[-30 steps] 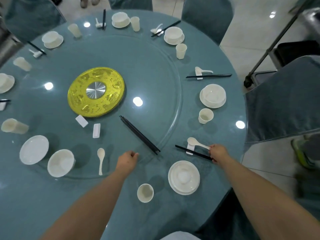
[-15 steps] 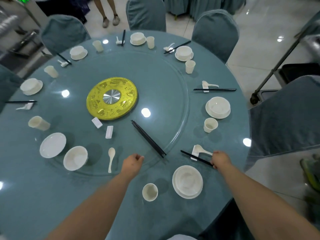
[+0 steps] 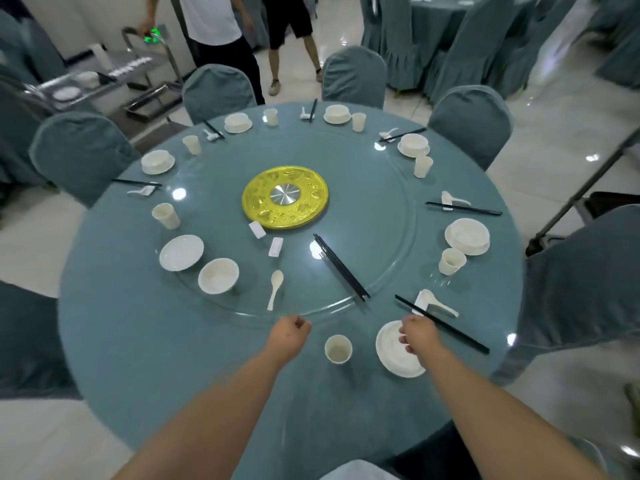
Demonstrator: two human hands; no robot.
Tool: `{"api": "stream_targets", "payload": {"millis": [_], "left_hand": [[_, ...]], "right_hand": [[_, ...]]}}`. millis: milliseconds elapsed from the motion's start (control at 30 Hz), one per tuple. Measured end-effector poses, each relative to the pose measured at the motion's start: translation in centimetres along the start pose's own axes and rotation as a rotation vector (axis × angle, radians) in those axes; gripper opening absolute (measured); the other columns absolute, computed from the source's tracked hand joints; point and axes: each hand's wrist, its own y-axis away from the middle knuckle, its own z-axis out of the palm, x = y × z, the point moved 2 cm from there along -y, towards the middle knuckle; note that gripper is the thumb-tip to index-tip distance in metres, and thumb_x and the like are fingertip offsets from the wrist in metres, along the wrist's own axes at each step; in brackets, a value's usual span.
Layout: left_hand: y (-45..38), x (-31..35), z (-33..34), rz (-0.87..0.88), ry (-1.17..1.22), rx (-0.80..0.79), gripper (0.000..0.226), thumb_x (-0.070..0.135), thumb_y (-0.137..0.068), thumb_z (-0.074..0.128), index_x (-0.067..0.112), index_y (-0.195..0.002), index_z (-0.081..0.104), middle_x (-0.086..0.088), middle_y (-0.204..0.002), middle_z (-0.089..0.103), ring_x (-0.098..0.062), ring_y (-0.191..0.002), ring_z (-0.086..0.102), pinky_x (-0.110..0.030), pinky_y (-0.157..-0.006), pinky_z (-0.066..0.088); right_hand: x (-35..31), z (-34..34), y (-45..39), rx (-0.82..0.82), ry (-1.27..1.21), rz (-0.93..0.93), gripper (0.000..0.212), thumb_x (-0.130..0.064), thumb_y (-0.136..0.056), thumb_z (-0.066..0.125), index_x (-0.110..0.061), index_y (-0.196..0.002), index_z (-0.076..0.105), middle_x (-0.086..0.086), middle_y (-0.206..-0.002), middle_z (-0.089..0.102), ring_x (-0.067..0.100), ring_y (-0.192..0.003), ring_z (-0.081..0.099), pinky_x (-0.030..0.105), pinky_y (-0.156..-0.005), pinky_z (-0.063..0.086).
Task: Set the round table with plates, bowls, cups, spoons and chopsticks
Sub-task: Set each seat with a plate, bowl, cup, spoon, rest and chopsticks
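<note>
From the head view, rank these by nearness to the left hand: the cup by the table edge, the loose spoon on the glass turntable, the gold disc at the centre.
1. Cup, just right of the left hand.
2. Loose spoon, just beyond the hand, on the turntable.
3. Gold disc, far beyond at the centre.

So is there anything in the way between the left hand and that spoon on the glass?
Nothing visible. The left hand sits at the near edge of the glass turntable, and the spoon lies just beyond it with only bare glass between them.
</note>
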Motion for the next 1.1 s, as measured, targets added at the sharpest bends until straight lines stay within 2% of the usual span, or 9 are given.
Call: {"api": "stream_targets", "payload": {"millis": [133,233,300,467,633,900,1033,1100], "left_hand": [[3.9,-3.3,-0.8,-0.025,0.103,-0.008,0.022,0.028,-0.095,0.054,0.012,-0.080,0.056,-0.007,-0.077,0.057,-0.019,-0.075,0.055,-0.030,-0.070,0.044],[7.1,-6.0,-1.2,-0.050,0.304,-0.040,0.021,0.026,-0.095,0.054,0.011,-0.081,0.056,-0.009,-0.079,0.057,-0.019,-0.077,0.055,-0.030,-0.069,0.041],[9.1,-7.3,-1.0,-0.066,0.406,-0.065,0.020,0.027,-0.096,0.053,0.012,-0.084,0.056,-0.009,-0.082,0.057,-0.020,-0.075,0.054,-0.029,-0.068,0.040],[14.2,-10.6,-1.1,-0.075,0.548,-0.100,0.021,0.027,-0.100,0.047,0.016,-0.083,0.052,-0.007,-0.082,0.055,-0.013,-0.061,0.047,-0.022,-0.052,0.036],[19.3,-14.2,-3.3,-0.120,0.626,-0.023,0.018,0.028,-0.100,0.046,0.012,-0.099,0.055,-0.004,-0.091,0.058,-0.011,-0.065,0.053,-0.023,-0.055,0.040],[23.1,-19.5,-4.8,-0.221,0.780,0.116,0.020,0.028,-0.099,0.047,0.011,-0.097,0.058,-0.005,-0.096,0.061,-0.016,-0.073,0.054,-0.025,-0.059,0.041],[24.7,-21.8,-4.7,-0.289,0.785,0.175,0.025,0.034,-0.098,0.047,0.012,-0.100,0.061,-0.003,-0.100,0.067,-0.017,-0.081,0.061,-0.028,-0.066,0.047],[25.4,-22.6,-5.0,-0.307,0.766,0.213,0.023,0.035,-0.097,0.049,0.016,-0.095,0.061,-0.003,-0.100,0.069,-0.016,-0.079,0.063,-0.027,-0.065,0.046]], "right_hand": [[2.5,3.4,5.2,-0.057,0.046,-0.014,0.021,-0.014,-0.099,0.040,-0.009,-0.091,0.058,0.006,-0.077,0.057,0.019,-0.059,0.051,0.021,-0.047,0.037],[5.2,6.0,8.9,-0.008,0.135,-0.119,0.018,-0.011,-0.096,0.042,-0.008,-0.092,0.060,0.012,-0.079,0.057,0.021,-0.059,0.051,0.026,-0.051,0.034],[7.1,7.6,11.1,-0.022,0.103,-0.116,0.017,-0.009,-0.095,0.043,-0.010,-0.091,0.059,0.011,-0.078,0.056,0.020,-0.058,0.049,0.026,-0.051,0.032],[10.7,11.6,16.1,-0.081,0.041,-0.100,0.016,-0.011,-0.099,0.043,-0.014,-0.088,0.054,0.007,-0.077,0.054,0.016,-0.056,0.049,0.025,-0.049,0.031],[12.2,15.1,21.8,-0.162,0.031,-0.161,0.015,-0.014,-0.098,0.045,-0.015,-0.089,0.057,0.005,-0.076,0.057,0.015,-0.056,0.050,0.025,-0.049,0.032],[13.8,20.0,26.2,-0.336,0.059,-0.158,0.010,-0.014,-0.095,0.050,-0.015,-0.091,0.059,0.006,-0.082,0.060,0.014,-0.058,0.052,0.024,-0.046,0.033],[14.5,22.1,26.9,-0.412,0.115,-0.133,0.009,-0.017,-0.096,0.053,-0.014,-0.093,0.060,0.006,-0.083,0.061,0.015,-0.059,0.053,0.025,-0.047,0.035],[14.5,22.8,27.4,-0.455,0.114,-0.148,0.010,-0.018,-0.097,0.052,-0.014,-0.093,0.059,0.006,-0.083,0.060,0.015,-0.060,0.052,0.025,-0.048,0.035]]}}
